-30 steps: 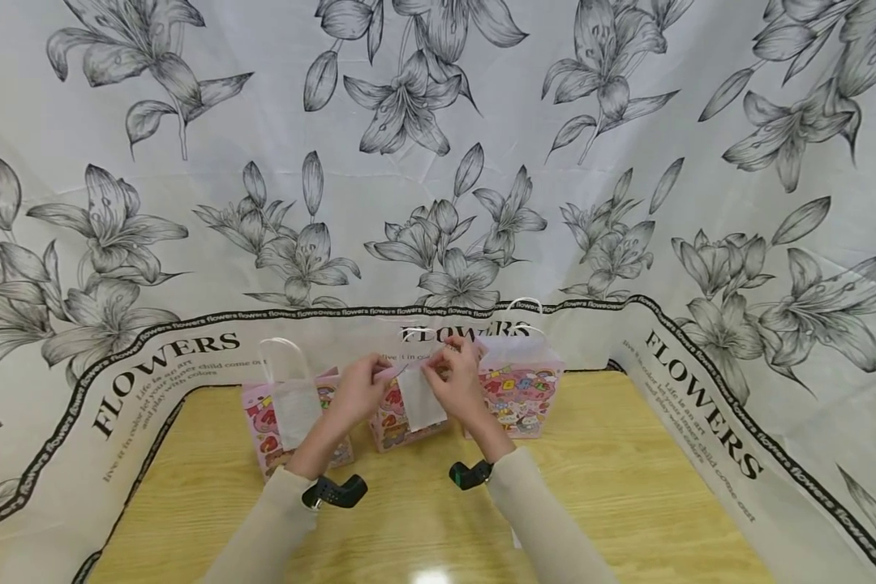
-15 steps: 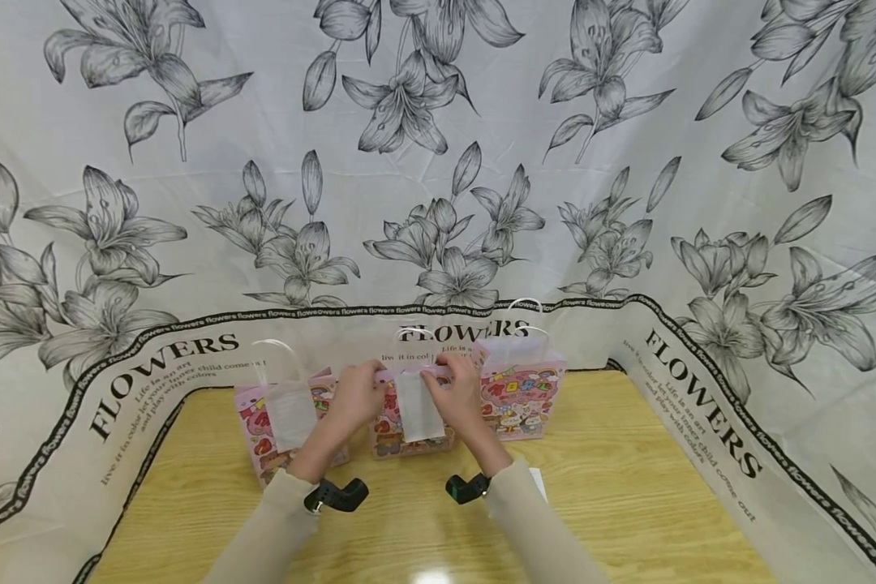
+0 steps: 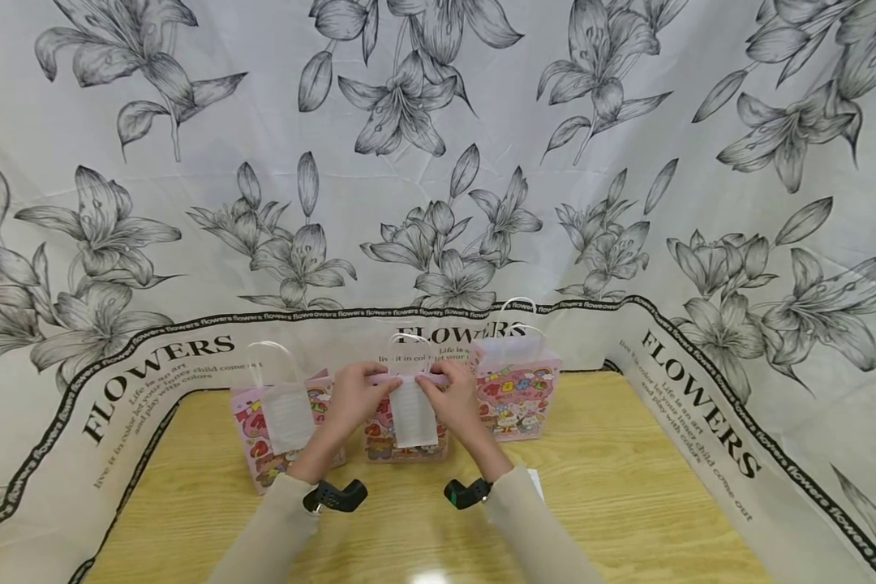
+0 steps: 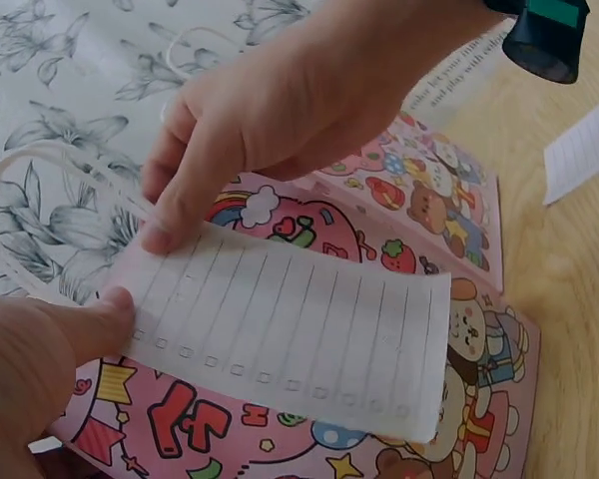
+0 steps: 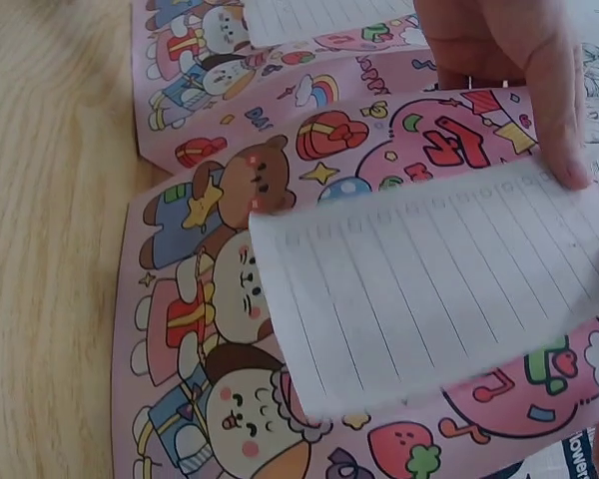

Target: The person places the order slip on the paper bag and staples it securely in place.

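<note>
A pink gift bag with cartoon animals (image 3: 380, 438) stands in the middle of the table, its white twisted handles raised. A lined sheet of note paper (image 3: 414, 418) with a column of small checkboxes hangs over its front from the top edge. My left hand (image 3: 356, 397) pinches the paper and bag rim at the left corner, thumb in front. At the other corner my right hand (image 3: 453, 395) pinches likewise, its thumb (image 4: 160, 238) flat on the paper. The fingers behind the rim are mostly hidden. The sheet's lower end juts away from the bag front.
To the left stands a matching bag (image 3: 246, 426) with its own lined sheet (image 3: 288, 418) down the front. Another matching bag (image 3: 518, 397) is at the right. Loose paper (image 3: 536, 484) lies beside my right sleeve on the wooden table (image 3: 613, 503). Flowered cloth (image 3: 438, 203) hangs behind.
One second ago the hands were higher and apart, and the bag was angled. Now both thumbs press at the sheet's top corners, and the bag faces forward with the paper straighter.
</note>
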A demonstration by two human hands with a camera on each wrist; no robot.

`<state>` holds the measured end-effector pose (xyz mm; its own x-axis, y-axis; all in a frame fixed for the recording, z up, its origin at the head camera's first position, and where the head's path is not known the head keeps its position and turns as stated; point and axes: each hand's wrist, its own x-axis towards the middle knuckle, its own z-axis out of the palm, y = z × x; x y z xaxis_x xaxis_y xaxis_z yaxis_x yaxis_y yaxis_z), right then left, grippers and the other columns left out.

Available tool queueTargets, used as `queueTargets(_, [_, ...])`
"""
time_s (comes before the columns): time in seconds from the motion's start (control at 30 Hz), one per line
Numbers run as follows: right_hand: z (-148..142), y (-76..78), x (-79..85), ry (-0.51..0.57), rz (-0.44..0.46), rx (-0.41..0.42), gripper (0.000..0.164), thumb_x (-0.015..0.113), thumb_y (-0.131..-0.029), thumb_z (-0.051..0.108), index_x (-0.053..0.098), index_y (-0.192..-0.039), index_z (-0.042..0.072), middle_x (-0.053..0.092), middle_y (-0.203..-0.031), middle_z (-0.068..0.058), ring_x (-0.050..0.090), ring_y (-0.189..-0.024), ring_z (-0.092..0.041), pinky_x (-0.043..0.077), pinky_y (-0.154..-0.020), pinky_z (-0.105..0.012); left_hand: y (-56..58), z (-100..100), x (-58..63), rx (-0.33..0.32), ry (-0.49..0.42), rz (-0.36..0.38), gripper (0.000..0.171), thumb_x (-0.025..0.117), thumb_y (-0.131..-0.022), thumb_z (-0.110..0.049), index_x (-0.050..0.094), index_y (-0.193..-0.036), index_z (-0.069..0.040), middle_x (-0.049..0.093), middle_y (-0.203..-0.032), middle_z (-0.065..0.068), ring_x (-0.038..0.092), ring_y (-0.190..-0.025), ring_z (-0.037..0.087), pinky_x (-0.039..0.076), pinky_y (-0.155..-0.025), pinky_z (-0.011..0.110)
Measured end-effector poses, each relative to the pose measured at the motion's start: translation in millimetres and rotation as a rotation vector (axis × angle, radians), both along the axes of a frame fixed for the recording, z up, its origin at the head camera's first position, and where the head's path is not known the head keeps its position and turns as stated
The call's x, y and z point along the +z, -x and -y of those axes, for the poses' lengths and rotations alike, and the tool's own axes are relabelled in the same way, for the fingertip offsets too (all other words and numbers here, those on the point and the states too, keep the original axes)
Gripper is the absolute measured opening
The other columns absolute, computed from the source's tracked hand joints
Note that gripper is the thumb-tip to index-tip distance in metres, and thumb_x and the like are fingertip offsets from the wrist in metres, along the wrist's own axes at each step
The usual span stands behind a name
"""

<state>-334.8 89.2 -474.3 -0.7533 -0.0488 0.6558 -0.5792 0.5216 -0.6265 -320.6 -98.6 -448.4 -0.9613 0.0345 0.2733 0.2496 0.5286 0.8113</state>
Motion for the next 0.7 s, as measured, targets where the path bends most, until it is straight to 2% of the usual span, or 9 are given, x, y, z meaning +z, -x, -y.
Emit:
queueTargets(0.2, [-4, 0.0, 1.6, 0.017, 0.071, 0.069, 0.012, 0.078, -0.084, 0.015, 0.069, -0.086, 0.008, 0.064, -0.088, -0.002, 0.060, -0.082, -0.019, 0.051, -0.070, -0.036, 1.6, 2, 0.3, -0.001, 0.084, -0.082, 0.028, 0.073, -0.089, -0.033, 0.076, -0.100, -0.008, 0.072, -0.088, 0.005, 0.065, -0.069, 0.011, 0.053, -0.058, 0.031])
queueTargets(0.33, [-8, 0.3, 3.8, 0.027, 0.105, 0.109, 0.011, 0.077, -0.086, 0.018, 0.071, -0.087, 0.009, 0.065, -0.089, -0.001, 0.061, -0.081, -0.017, 0.053, -0.067, -0.033, 1.3, 3, 3.7, -0.021, 0.129, -0.112, 0.027, 0.072, -0.089, -0.031, 0.076, -0.099, -0.006, 0.072, -0.089, 0.006, 0.066, -0.072, 0.015, 0.054, -0.062, 0.033])
queueTargets(0.47, [-13, 0.3, 6.3, 0.012, 0.136, 0.138, 0.011, 0.076, -0.086, 0.019, 0.072, -0.091, 0.009, 0.066, -0.091, -0.002, 0.063, -0.077, -0.016, 0.053, -0.063, -0.031, 4.0, 3, 4.5, -0.039, 0.109, -0.116, 0.028, 0.074, -0.088, -0.028, 0.076, -0.099, -0.003, 0.072, -0.091, 0.009, 0.068, -0.077, 0.018, 0.055, -0.065, 0.034])
queueTargets(0.7, [-18, -1.6, 8.0, -0.002, 0.247, 0.195, 0.012, 0.074, -0.088, 0.015, 0.072, -0.096, 0.007, 0.066, -0.095, -0.005, 0.060, -0.068, -0.015, 0.052, -0.054, -0.029, 6.9, 6, 2.3, -0.088, 0.051, -0.124, 0.018, 0.077, -0.086, -0.023, 0.076, -0.089, -0.005, 0.071, -0.079, 0.003, 0.063, -0.062, 0.009, 0.050, -0.053, 0.027])
